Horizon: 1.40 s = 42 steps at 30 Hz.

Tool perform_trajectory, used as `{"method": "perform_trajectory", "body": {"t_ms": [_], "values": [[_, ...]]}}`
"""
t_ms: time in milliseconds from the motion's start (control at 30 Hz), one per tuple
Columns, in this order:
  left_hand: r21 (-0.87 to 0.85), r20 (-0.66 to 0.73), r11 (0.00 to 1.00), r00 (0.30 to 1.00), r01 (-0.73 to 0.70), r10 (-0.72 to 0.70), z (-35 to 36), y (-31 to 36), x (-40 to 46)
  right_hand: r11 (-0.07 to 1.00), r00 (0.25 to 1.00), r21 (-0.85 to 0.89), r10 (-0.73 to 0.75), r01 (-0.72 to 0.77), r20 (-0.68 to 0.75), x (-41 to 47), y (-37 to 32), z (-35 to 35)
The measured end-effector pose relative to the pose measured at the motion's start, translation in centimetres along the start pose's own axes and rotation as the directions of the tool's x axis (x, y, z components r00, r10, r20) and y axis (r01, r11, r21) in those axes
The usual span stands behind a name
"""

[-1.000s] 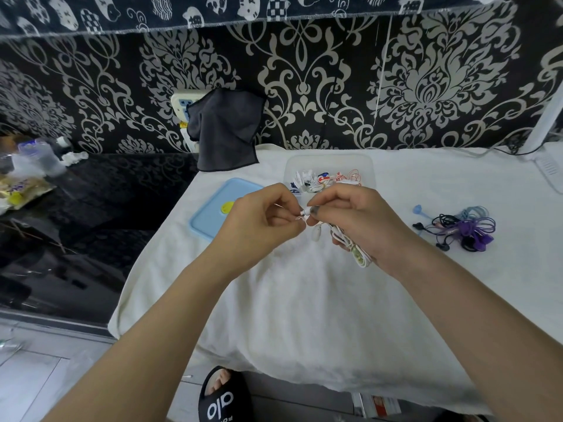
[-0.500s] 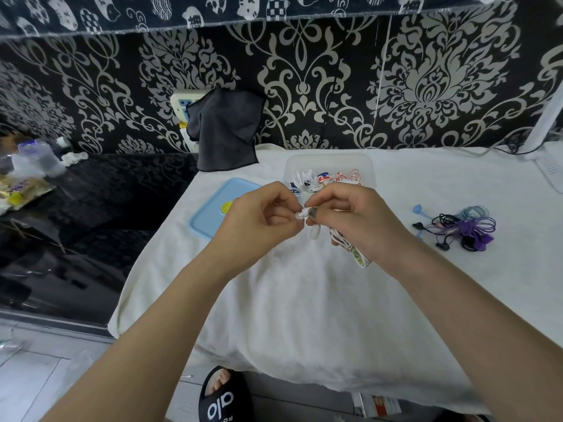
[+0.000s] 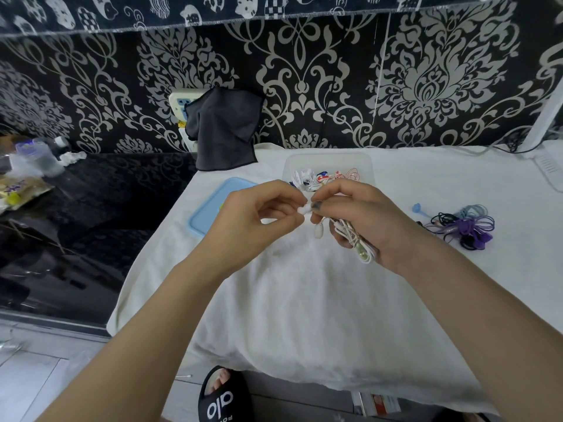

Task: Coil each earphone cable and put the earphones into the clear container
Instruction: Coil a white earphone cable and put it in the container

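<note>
The right hand gripped the coiled white earphones above the cloth-covered surface, just in front of the clear container, while the left hand pinched the cable's white free end. To finish the coil well, that end probably wanted tucking snugly round the bundle without slackening the loops. 1 tangle of purple and blue earphones lay uncoiled to the right.

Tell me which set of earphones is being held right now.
The white earphones, coiled in the right hand, left hand pinching one end. The purple tangle lies on the cloth; others sit in the clear container.
</note>
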<state>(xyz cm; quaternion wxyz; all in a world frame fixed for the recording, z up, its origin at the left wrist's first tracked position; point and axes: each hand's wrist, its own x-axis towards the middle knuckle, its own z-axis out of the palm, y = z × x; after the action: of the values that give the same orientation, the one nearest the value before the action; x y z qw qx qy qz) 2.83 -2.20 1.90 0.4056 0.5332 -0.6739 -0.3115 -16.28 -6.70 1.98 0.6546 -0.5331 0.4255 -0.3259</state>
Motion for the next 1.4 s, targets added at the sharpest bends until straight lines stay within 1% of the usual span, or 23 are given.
{"method": "perform_trajectory", "body": {"t_ms": [133, 333, 567, 667, 733, 800, 867, 933, 1033, 1133, 1233, 1400], "values": [[-0.044, 0.009, 0.999, 1.000, 0.007, -0.007, -0.1, 0.2, 0.0, 0.999, 0.999, 0.047, 0.016, -0.018, 0.043, 0.0, -0.1, -0.1], [-0.158, 0.014, 0.987, 0.999, 0.032, -0.030, -0.3, 0.4, -0.1, 0.991, 0.991, 0.108, 0.059, -0.073, 0.120, 0.1, -0.3, -0.5], [-0.308, 0.060, 0.949, 0.997, 0.062, -0.046, -0.4, 0.7, 0.0, 0.983, 0.983, 0.162, 0.061, -0.090, 0.175, 0.0, -0.5, -0.6], [-0.355, 0.093, 0.929, 0.993, 0.103, -0.075, -0.4, 0.7, 0.0, 0.979, 0.978, 0.173, 0.069, -0.104, 0.197, -0.1, -0.4, -0.7], [-0.399, 0.145, 0.902, 0.983, 0.166, -0.116, -0.5, 0.4, 0.1, 0.978, 0.974, 0.172, 0.077, -0.115, 0.213, -0.1, -0.4, -0.6], [-0.493, 0.227, 0.831, 0.960, 0.258, -0.163, -0.5, 0.2, 0.1, 0.975, 0.971, 0.178, 0.092, -0.133, 0.222, -0.1, -0.3, -0.5], [-0.567, 0.275, 0.763, 0.945, 0.309, -0.179, -0.1, 0.1, 0.2, 0.964, 0.968, 0.215, 0.106, -0.156, 0.227, -0.1, -0.2, -0.5], [-0.593, 0.252, 0.748, 0.951, 0.298, -0.179, 0.2, 0.2, 0.2, 0.938, 0.964, 0.292, 0.115, -0.185, 0.241, 0.0, -0.2, -0.5], [-0.600, 0.211, 0.757, 0.964, 0.260, -0.165, 0.5, 0.4, 0.4, 0.892, 0.956, 0.385, 0.143, -0.237, 0.256, 0.0, 0.0, -0.6], [-0.584, 0.187, 0.775, 0.969, 0.242, -0.162, 0.5, 0.6, 0.4, 0.864, 0.950, 0.426, 0.162, -0.268, 0.268, 0.1, 0.1, -0.5], [-0.560, 0.132, 0.807, 0.981, 0.190, -0.139, 0.5, 0.7, 0.4, 0.843, 0.947, 0.458, 0.167, -0.282, 0.275, 0.1, 0.2, -0.3], [-0.467, 0.043, 0.876, 0.992, 0.122, -0.115, 0.6, 0.7, 0.4, 0.830, 0.946, 0.474, 0.185, -0.295, 0.265, 0.2, 0.3, -0.1]]}}
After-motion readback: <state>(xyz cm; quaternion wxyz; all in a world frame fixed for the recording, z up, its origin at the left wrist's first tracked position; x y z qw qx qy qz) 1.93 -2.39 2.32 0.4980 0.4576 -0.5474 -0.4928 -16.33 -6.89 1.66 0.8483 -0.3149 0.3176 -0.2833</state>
